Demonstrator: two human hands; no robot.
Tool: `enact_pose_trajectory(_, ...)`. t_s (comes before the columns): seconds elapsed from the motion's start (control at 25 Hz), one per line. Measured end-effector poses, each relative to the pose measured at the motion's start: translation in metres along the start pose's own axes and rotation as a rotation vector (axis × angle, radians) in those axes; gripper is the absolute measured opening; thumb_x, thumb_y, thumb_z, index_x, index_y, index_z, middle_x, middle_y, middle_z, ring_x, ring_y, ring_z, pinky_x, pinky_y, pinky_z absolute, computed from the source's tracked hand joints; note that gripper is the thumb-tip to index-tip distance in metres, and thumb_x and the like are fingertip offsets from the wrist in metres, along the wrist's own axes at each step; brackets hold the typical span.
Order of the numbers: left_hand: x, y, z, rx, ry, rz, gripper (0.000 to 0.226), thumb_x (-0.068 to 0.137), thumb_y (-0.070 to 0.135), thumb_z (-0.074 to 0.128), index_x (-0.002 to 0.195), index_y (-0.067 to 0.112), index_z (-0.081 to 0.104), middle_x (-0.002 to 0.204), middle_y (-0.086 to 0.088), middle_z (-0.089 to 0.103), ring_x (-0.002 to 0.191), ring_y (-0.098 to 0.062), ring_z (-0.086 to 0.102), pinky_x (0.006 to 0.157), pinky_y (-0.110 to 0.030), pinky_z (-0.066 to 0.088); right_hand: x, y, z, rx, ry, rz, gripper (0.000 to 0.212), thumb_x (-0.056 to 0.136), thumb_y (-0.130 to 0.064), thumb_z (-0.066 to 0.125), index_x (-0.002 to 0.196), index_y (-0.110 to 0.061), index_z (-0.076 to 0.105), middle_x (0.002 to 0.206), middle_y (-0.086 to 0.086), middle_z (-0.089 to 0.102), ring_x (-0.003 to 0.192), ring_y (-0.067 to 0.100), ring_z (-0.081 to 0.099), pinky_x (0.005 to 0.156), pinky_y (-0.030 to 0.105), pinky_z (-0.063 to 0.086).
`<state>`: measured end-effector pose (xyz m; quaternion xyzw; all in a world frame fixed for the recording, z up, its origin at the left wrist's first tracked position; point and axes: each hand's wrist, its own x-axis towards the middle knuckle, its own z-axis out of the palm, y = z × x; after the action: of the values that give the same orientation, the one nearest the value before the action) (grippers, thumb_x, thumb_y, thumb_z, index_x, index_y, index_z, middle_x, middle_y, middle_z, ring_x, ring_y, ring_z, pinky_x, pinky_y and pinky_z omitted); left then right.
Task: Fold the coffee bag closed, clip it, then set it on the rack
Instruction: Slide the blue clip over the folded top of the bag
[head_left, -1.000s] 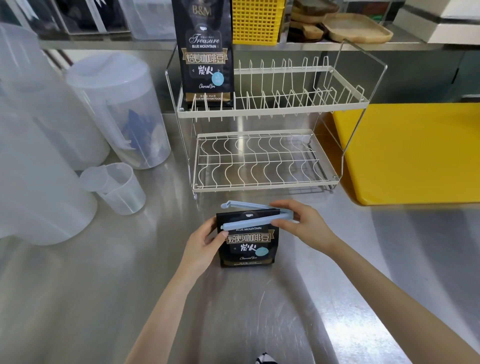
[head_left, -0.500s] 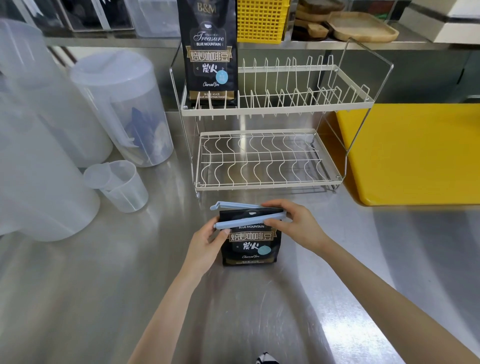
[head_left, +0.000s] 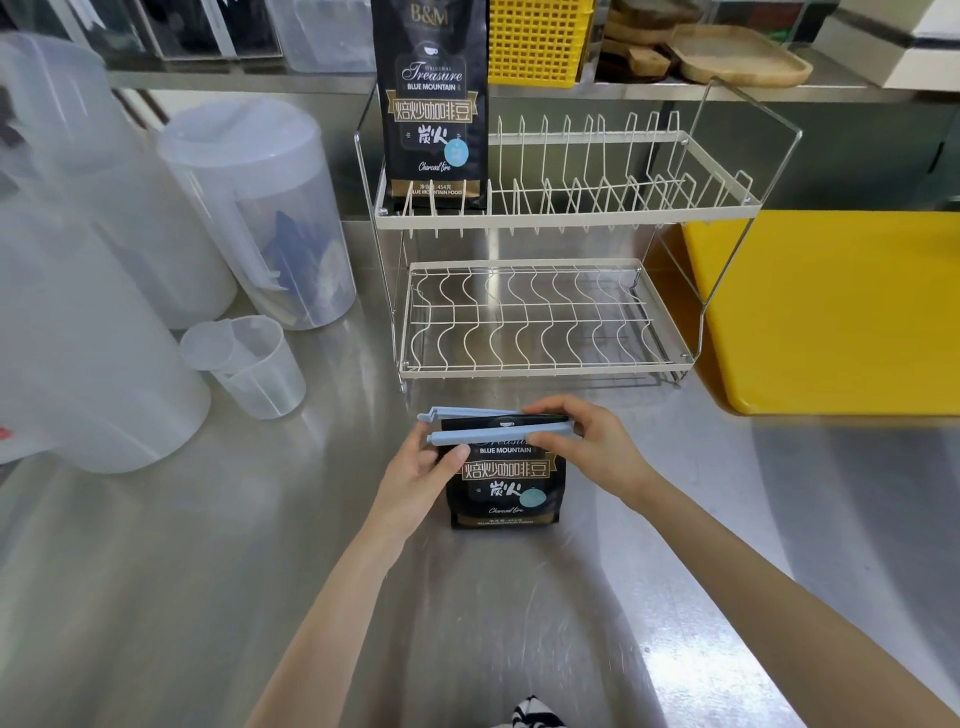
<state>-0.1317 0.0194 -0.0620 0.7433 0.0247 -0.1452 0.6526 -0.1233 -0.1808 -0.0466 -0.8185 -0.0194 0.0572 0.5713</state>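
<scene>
A black coffee bag stands on the steel counter in front of the rack, its top folded down. A light blue sealing clip straddles the folded top, its two bars apart at the left end. My left hand grips the bag's left side, thumb under the clip's free end. My right hand pinches the clip at its right end. The white two-tier wire rack stands just behind. A second, taller coffee bag is upright at the left of its upper tier.
Translucent plastic pitchers and a small measuring cup crowd the counter's left. A yellow cutting board lies right of the rack. A shelf behind holds a yellow basket and wooden trays.
The clip's two bars have come closer together over the bag's folded top. Both hands keep their hold; the view has shifted slightly.
</scene>
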Motion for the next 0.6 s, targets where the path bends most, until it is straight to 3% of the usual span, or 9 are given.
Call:
enact_pose_trajectory(0.16, 0.004, -0.002, -0.001, -0.019, 0.073, -0.06, 0.04, 0.084, 0.03, 0.055, 0.123, 0.033, 0.043, 0.08, 0.011, 0.068, 0.087, 0.003, 0.058, 0.094, -0.027, 0.036, -0.003, 0.0, 0.0, 0.013, 0.008, -0.007, 0.028, 0.077, -0.013, 0.066, 0.081, -0.04, 0.058, 0.087, -0.016, 0.061, 0.082, 0.007, 0.058, 0.079, 0.027, 0.051)
enact_pose_trajectory(0.28, 0.006, -0.007, -0.001, -0.074, 0.116, -0.056, 0.021, 0.083, 0.031, 0.057, 0.102, 0.039, 0.051, 0.069, 0.018, 0.071, 0.085, -0.006, 0.061, 0.106, -0.042, 0.039, -0.003, 0.001, 0.002, 0.035, 0.02, -0.002, 0.028, 0.077, -0.013, 0.065, 0.081, -0.039, 0.058, 0.086, -0.017, 0.06, 0.081, 0.006, 0.058, 0.078, 0.026, 0.051)
enact_pose_trajectory(0.36, 0.006, -0.006, -0.001, -0.076, 0.121, -0.046, 0.015, 0.084, 0.029, 0.057, 0.09, 0.041, 0.05, 0.063, 0.019, 0.071, 0.082, -0.006, 0.061, 0.107, -0.043, 0.038, -0.002, 0.0, 0.001, 0.0, 0.013, -0.001, 0.025, 0.078, -0.014, 0.064, 0.085, -0.038, 0.058, 0.088, -0.017, 0.06, 0.083, 0.004, 0.057, 0.077, 0.02, 0.051)
enact_pose_trajectory(0.48, 0.008, -0.008, -0.003, -0.061, 0.147, -0.021, 0.011, 0.084, 0.028, 0.056, 0.083, 0.037, 0.05, 0.069, 0.012, 0.071, 0.083, -0.009, 0.061, 0.106, -0.045, 0.039, 0.0, -0.004, 0.0, -0.189, -0.02, -0.046, 0.025, 0.081, -0.016, 0.061, 0.103, -0.028, 0.06, 0.097, -0.014, 0.06, 0.085, -0.005, 0.055, 0.073, -0.001, 0.041)
enact_pose_trajectory(0.52, 0.007, -0.008, -0.003, -0.054, 0.15, -0.008, 0.011, 0.084, 0.028, 0.056, 0.082, 0.036, 0.049, 0.068, 0.011, 0.071, 0.083, -0.01, 0.061, 0.104, -0.046, 0.04, 0.001, -0.007, 0.0, -0.276, -0.039, -0.071, 0.028, 0.081, -0.017, 0.061, 0.108, -0.024, 0.06, 0.101, -0.012, 0.059, 0.087, -0.004, 0.054, 0.074, -0.003, 0.037)
enact_pose_trajectory(0.6, 0.007, -0.009, -0.003, -0.033, 0.159, 0.015, 0.011, 0.084, 0.029, 0.057, 0.08, 0.035, 0.05, 0.063, 0.012, 0.071, 0.081, -0.013, 0.061, 0.102, -0.048, 0.043, 0.003, -0.014, 0.0, -0.46, -0.094, -0.139, 0.035, 0.081, -0.023, 0.061, 0.115, -0.021, 0.056, 0.11, -0.006, 0.061, 0.097, 0.004, 0.054, 0.081, 0.005, 0.036)
